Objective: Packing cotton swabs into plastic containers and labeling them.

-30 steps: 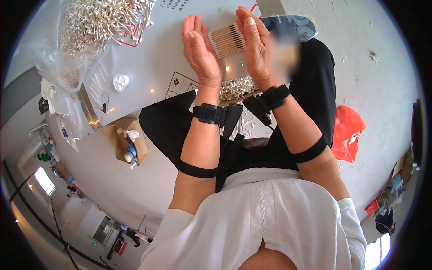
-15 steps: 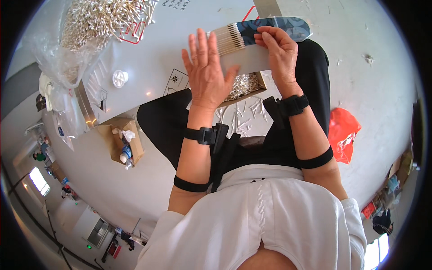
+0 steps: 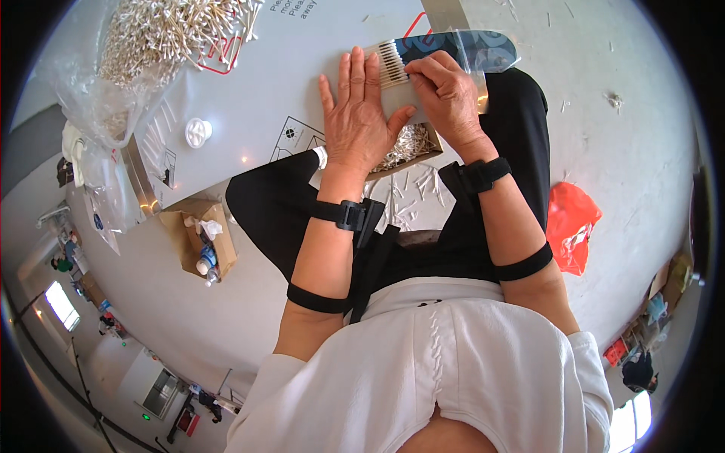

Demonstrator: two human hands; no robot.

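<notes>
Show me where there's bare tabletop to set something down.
The widest free patch of the grey tabletop lies between the white round container, the heap of cotton swabs and the left hand. It's crowded at the right, where the swab row, dark blue strip and right hand crowd together, and at upper left, around the heap and clear bag.

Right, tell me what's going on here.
The person's left hand is spread over one end of a row of cotton swabs on the table. The right hand, fingers bent, is at the other end, beside a dark blue rounded piece; its grip is unclear. Loose swabs are piled at upper left.
</notes>
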